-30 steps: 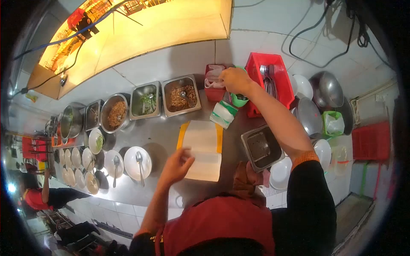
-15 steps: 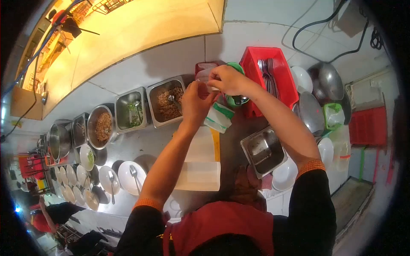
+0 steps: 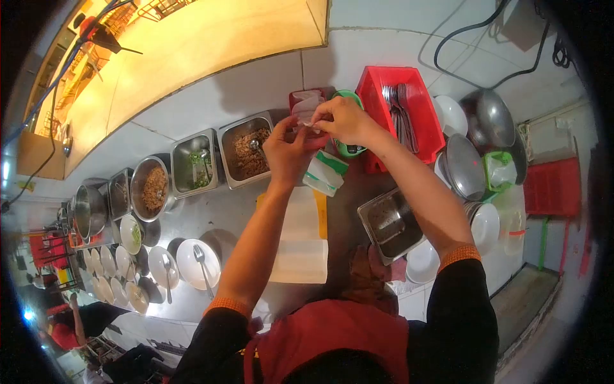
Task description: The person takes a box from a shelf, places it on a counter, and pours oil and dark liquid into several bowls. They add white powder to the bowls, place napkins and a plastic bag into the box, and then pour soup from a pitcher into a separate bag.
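- While the left hand [image 3: 289,152] and the right hand [image 3: 347,121] meet above the far side of the worktop [image 3: 243,214], their fingertips pinch a small, thin whitish piece [image 3: 311,127]; its exact shape is too small to tell.
- Directly behind them, a red container [image 3: 295,97] with pale plastic inside is partly hidden by the fingers.
- The right hand also covers part of a green container [image 3: 350,96].
- A red basket [image 3: 433,121] of forks stands to the right of that container.
- The left forearm crosses over a cream sheet [image 3: 299,261] with yellow edges, blocking some of it from sight.
- Near the sheet's far end lies a green-and-white packet [image 3: 326,173], just below the hands.
- A metal pan [image 3: 387,225] has its upper right corner covered by the right forearm, with a brown cloth [image 3: 366,276] beside it.
- Left of the left hand sits a metal tray [image 3: 231,171] of minced food.
- Farther left, a white plate [image 3: 187,257] bears a fork.
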